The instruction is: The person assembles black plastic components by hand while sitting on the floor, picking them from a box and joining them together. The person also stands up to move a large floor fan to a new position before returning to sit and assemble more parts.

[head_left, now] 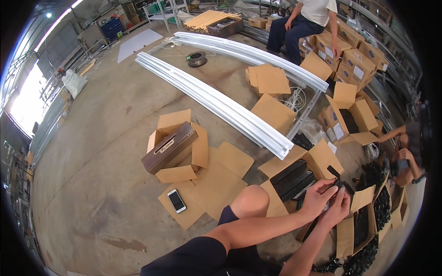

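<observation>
At the lower right of the frame, a person in dark clothes works with both bare hands over open cartons. The left hand [317, 198] and the right hand [339, 210] meet at the fingertips, both pinching a small black part [340, 185]; its exact shape is partly hidden by the fingers. Just left of the hands, an open cardboard box [326, 161] holds rows of black pieces [289, 180]. Below and right of them stands another open carton [344, 237] with dark contents, and loose black parts [382, 204] are heaped beside it.

Left of the person's bare knee, a phone [177, 201] lies on flat cardboard [189, 218]. Above it, a long brown case [172, 148] rests tilted across an open box [200, 152].

Long white metal rails [212, 103] run diagonally through the middle of the frame, with a second bundle [248, 53] behind them. A wire reel [196, 60] lies on the floor between the two near the top. At the upper right, someone in a white top [315, 10] sits by stacked cartons [354, 66]; another person [404, 158] crouches at the right edge.
</observation>
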`<action>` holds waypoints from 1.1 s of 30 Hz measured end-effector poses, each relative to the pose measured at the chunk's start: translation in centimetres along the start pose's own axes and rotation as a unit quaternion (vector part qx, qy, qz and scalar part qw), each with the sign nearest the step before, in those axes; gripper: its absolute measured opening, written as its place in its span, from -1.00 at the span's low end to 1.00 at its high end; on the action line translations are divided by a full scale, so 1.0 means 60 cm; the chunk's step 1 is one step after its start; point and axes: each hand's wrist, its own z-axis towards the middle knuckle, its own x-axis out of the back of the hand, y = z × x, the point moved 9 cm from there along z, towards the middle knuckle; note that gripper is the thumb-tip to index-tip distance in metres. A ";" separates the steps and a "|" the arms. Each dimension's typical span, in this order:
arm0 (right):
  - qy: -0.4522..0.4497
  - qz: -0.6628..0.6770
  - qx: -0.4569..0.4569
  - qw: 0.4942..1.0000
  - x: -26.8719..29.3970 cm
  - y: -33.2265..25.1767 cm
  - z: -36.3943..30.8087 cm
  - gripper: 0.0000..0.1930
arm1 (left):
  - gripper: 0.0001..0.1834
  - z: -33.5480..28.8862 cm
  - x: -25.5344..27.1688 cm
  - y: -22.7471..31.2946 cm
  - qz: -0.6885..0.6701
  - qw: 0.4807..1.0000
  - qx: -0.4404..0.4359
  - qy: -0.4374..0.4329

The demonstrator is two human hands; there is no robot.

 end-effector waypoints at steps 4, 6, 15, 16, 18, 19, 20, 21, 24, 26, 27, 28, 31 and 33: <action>0.001 -0.003 -0.001 1.000 0.015 -0.003 0.010 -0.82 | -0.71 0.003 -0.009 -0.005 -0.002 1.000 0.007 -0.009; 0.005 -0.004 0.001 1.000 0.007 -0.010 0.009 -0.82 | -0.71 0.002 -0.010 -0.005 0.003 1.000 0.003 0.000; -0.024 -0.016 -0.005 1.000 0.014 0.014 0.020 -0.83 | -0.72 0.007 0.001 -0.019 -0.048 0.998 0.030 0.011; -0.043 -0.024 -0.010 0.999 0.019 0.021 0.025 -0.83 | -0.72 0.007 -0.001 -0.019 -0.050 0.998 0.031 0.011; -0.018 -0.022 -0.010 1.000 0.018 0.017 0.024 -0.82 | -0.72 0.007 -0.002 -0.018 -0.031 0.999 0.026 0.016; -0.006 -0.017 -0.002 1.000 0.006 0.003 0.016 -0.81 | -0.73 0.006 -0.003 -0.017 -0.026 0.999 0.020 0.017; 0.006 -0.011 0.007 1.000 0.003 -0.005 0.012 -0.81 | -0.73 0.007 -0.004 -0.015 -0.022 0.999 0.015 0.019; -0.007 -0.028 0.003 1.000 0.008 0.000 0.016 -0.81 | -0.73 0.006 -0.005 -0.016 -0.031 0.999 0.021 0.016; -0.023 -0.050 -0.009 0.998 0.020 0.008 0.027 -0.81 | -0.74 0.007 -0.006 -0.019 -0.048 0.998 0.036 0.016; -0.002 -0.027 -0.015 1.000 0.010 -0.001 0.023 -0.79 | -0.74 0.008 -0.005 -0.022 -0.048 0.998 0.044 0.025; -0.002 -0.028 -0.008 1.000 0.011 -0.001 0.023 -0.79 | -0.74 0.007 -0.006 -0.022 -0.050 0.998 0.040 0.024; -0.003 -0.029 -0.001 1.000 0.010 0.002 0.023 -0.79 | -0.74 0.007 -0.004 -0.021 -0.051 0.998 0.035 0.023; -0.019 -0.024 -0.006 1.000 0.024 0.029 0.034 -0.80 | -0.74 0.006 0.001 -0.016 -0.055 0.998 0.024 0.022; -0.024 0.004 -0.015 1.000 0.016 0.027 0.027 -0.82 | -0.74 0.006 0.000 -0.023 -0.056 0.997 0.044 0.027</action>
